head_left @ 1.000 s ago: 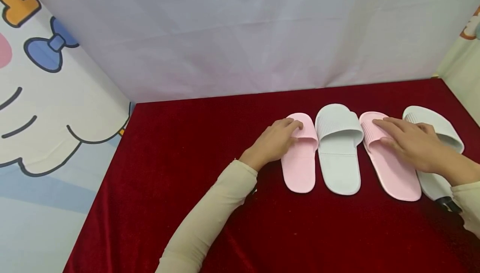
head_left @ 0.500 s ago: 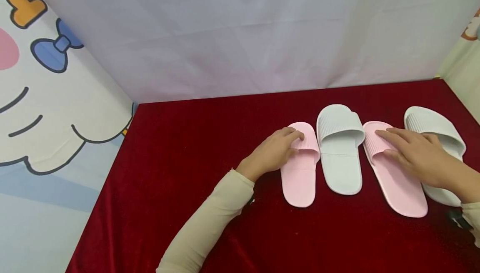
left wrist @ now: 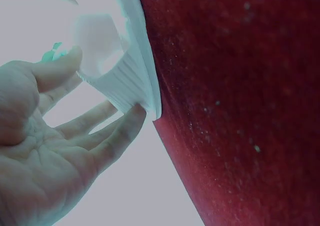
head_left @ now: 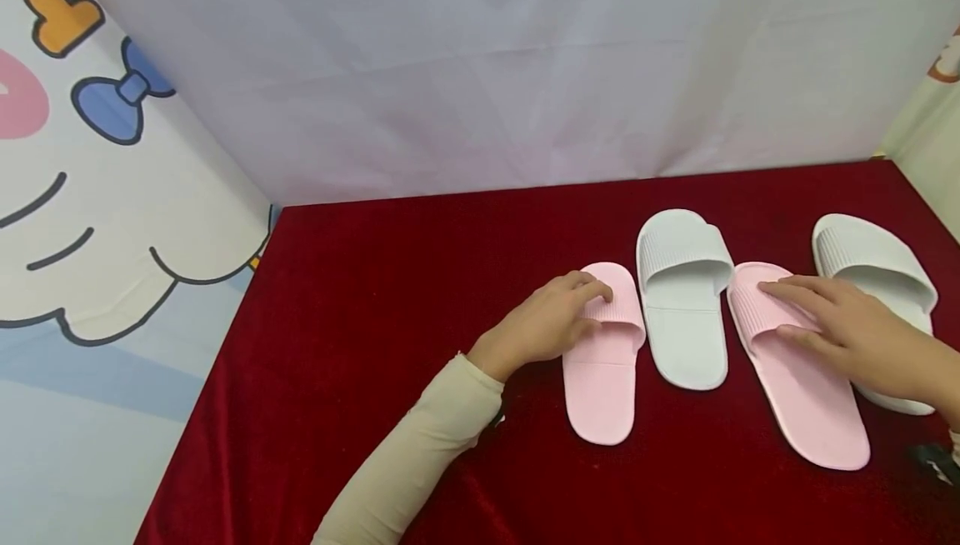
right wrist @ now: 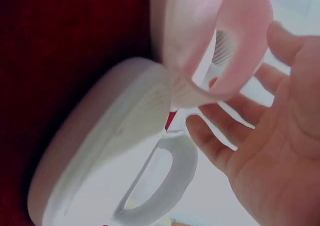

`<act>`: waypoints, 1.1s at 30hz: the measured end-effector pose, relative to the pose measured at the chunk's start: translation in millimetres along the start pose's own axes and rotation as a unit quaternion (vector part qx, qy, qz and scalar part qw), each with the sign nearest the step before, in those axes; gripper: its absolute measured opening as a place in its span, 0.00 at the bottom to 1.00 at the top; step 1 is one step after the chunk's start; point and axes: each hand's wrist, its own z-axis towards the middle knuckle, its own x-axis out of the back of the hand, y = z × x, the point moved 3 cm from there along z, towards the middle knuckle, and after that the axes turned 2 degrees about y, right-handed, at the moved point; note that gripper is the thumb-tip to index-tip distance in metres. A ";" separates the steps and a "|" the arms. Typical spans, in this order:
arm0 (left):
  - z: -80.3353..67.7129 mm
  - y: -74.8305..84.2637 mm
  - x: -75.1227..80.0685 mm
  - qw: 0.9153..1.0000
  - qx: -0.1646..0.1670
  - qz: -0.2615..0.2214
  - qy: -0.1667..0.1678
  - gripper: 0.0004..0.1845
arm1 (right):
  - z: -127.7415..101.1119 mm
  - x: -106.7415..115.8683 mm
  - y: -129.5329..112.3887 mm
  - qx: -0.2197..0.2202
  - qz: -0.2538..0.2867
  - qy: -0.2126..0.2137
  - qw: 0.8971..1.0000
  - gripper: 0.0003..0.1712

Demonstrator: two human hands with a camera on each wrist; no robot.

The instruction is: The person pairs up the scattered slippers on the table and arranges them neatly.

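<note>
The left pink slipper [head_left: 600, 403] is laid flat on the worktop [head_left: 390, 295], which is covered with soft red cloth. Its ribbed strap [head_left: 626, 312] is lightly held by the left hand [head_left: 547, 320]. The top is touched by bent fingers, and the thumb is set at the back edge. The right pink slipper [head_left: 817, 412] is laid flat too, but it is turned a bit, so its toe is pointed to the left. Its own pleated strap [head_left: 753, 307] is lightly held by the right hand [head_left: 862, 332], with the thumb by the open edge and the other fingers over the top.

Between the two pink ones, the left white slipper [head_left: 685, 341] is placed, with its toe a little farther back. At the far right, the right white slipper [head_left: 873, 257] is partly hidden by the right hand. All the toes are pointed toward the white sheet [head_left: 487, 70] at the back. The left arm is covered by a cream sleeve [head_left: 412, 453]. On the left, a blue bow [head_left: 112, 103] and an orange shape [head_left: 63, 20] are printed on a picture sheet [head_left: 210, 228].
</note>
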 end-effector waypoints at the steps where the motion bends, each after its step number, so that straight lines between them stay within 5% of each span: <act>1: -0.2 0.4 0.3 1.000 -0.002 0.001 0.000 0.18 | -0.7 0.5 1.2 0.011 0.001 0.004 1.000 0.33; 11: -2.5 1.7 -1.3 1.000 -0.006 -0.008 -0.007 0.19 | -5.3 1.7 10.4 0.069 0.048 0.019 0.996 0.37; 23: -3.6 1.8 -8.1 0.999 0.026 -0.033 0.002 0.23 | -14.0 8.8 0.7 0.039 0.025 0.038 0.998 0.41; 33: -12.8 4.0 -3.8 0.999 0.011 -0.030 0.032 0.22 | -10.3 16.8 -23.4 0.022 0.026 0.036 0.999 0.41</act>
